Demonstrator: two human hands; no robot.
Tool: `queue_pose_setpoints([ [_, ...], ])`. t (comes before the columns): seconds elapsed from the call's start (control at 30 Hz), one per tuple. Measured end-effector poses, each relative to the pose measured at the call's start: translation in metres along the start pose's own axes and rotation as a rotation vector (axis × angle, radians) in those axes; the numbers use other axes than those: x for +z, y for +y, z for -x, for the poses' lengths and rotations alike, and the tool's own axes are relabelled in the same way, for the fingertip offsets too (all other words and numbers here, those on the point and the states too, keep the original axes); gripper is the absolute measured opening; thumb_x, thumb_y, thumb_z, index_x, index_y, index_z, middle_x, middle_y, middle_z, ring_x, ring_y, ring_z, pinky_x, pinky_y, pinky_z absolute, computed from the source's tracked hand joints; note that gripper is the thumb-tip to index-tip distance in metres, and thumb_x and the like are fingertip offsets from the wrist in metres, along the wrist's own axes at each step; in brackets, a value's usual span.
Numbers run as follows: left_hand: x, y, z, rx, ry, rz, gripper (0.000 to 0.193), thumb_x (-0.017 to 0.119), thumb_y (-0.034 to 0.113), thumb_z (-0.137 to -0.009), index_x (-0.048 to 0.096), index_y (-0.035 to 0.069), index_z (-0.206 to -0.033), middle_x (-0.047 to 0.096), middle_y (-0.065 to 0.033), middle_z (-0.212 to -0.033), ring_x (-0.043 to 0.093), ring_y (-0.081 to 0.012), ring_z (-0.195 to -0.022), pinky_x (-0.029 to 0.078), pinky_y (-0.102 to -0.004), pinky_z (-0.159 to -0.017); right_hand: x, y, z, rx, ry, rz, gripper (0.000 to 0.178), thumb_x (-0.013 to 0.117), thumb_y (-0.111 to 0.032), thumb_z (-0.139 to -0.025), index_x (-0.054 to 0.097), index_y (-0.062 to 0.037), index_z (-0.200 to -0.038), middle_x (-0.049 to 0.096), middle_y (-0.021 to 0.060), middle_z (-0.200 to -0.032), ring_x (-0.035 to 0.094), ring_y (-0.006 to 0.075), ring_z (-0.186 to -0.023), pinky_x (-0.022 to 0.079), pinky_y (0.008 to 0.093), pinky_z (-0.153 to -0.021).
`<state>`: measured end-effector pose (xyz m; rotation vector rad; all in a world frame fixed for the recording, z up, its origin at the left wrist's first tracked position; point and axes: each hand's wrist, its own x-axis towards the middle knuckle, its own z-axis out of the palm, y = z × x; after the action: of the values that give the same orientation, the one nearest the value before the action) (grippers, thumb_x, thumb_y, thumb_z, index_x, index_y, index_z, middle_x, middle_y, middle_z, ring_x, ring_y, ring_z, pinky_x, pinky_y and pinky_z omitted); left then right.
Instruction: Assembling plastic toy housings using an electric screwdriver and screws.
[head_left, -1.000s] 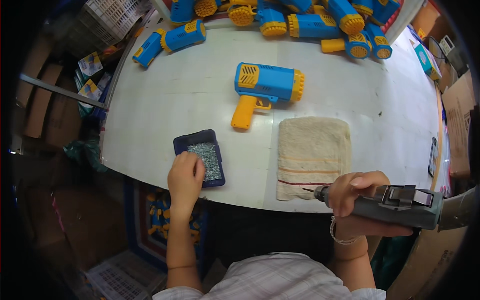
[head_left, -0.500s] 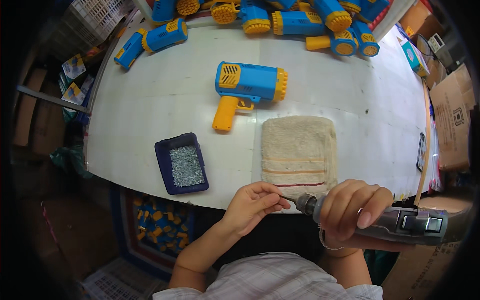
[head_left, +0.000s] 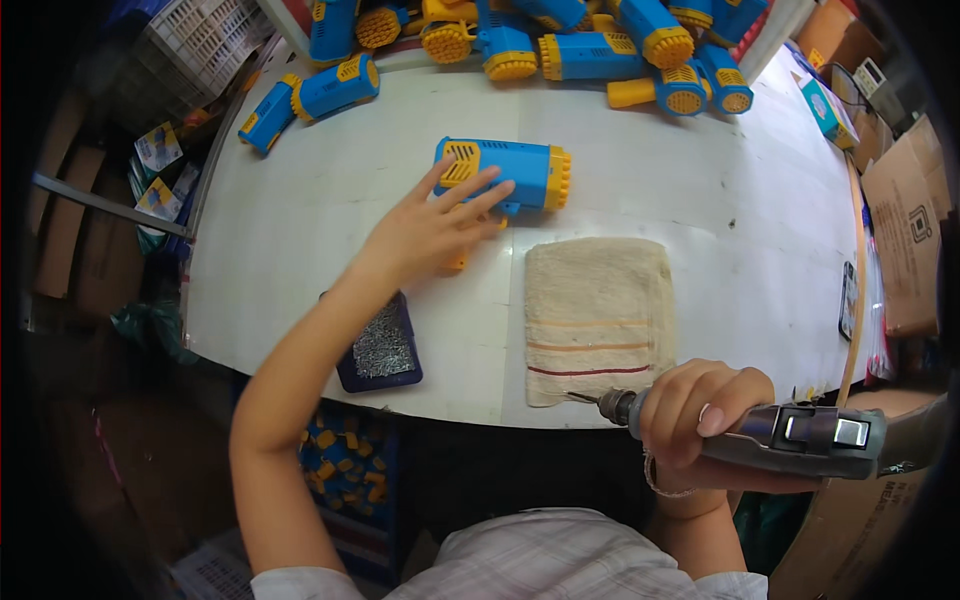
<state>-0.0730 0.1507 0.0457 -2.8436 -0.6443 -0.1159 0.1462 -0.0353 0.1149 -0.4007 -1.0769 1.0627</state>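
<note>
Left hand spread wide, fingers touched blue toy above towel. Right hand gripped screwdriver below towel.

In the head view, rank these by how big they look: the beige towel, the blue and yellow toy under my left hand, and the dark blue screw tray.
1. Beige towel, clearly largest.
2. Blue and yellow toy, though the left hand hides part of it.
3. Dark blue screw tray, partly hidden by the forearm.

Toy assembly workshop: piled blue-yellow toy guns, screw tray, cartons.
</note>
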Motion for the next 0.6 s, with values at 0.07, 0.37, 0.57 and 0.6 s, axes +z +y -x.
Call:
queue_pose_setpoints([
  [0.07, 0.0, -0.012, -0.009, 0.235, -0.017, -0.116, 0.022, 0.056, 0.017, -0.079, 0.055, 0.025, -0.099, 0.026, 0.009, -0.142, 0.024, -0.0124, -0.132, 0.016, -0.0444, -0.111, -0.002, -0.002, 0.003, -0.002, 0.056, 0.02, 0.073, 0.038, -0.073, -0.075, 0.048, -0.0016, -0.082, 0.05, 0.0041, -0.051, 0.048, 0.015, -0.039, 0.04, 0.0255, -0.037],
  [0.37, -0.003, 0.022, -0.042, 0.421, -0.16, -0.056, 0.013, 0.049, 0.02, -0.084, 0.053, 0.013, -0.093, 0.056, -0.0015, -0.112, 0.042, -0.0126, -0.119, 0.018, -0.0427, -0.109, -0.018, -0.016, 0.017, 0.016, 0.182, -0.091, 0.093, 0.048, -0.08, -0.061, 0.056, 0.0076, -0.092, 0.054, 0.0093, -0.063, 0.05, 0.0176, -0.054, 0.04, 0.028, -0.047],
  [0.57, -0.007, 0.104, -0.037, 0.051, -0.144, 0.424, 0.042, 0.066, 0.039, -0.069, 0.054, 0.003, -0.087, 0.057, -0.0094, -0.08, 0.054, -0.0245, -0.085, 0.04, -0.0356, -0.084, -0.019, -0.004, 0.021, 0.04, 0.211, 0.155, 0.033, 0.049, -0.032, -0.09, 0.058, -0.0004, -0.093, 0.052, 0.0064, -0.061, 0.049, 0.0159, -0.055, 0.04, 0.0254, -0.051],
  [0.6, -0.005, 0.11, -0.039, 0.057, -0.14, 0.432, 0.042, 0.066, 0.039, -0.069, 0.054, 0.003, -0.087, 0.057, -0.0094, -0.08, 0.054, -0.0245, -0.085, 0.04, -0.0356, -0.084, -0.025, 0.001, 0.024, 0.082, 0.209, 0.2, 0.063, 0.047, -0.059, -0.072, 0.057, 0.0009, -0.092, 0.053, 0.0062, -0.061, 0.049, 0.016, -0.052, 0.04, 0.0269, -0.049],
])
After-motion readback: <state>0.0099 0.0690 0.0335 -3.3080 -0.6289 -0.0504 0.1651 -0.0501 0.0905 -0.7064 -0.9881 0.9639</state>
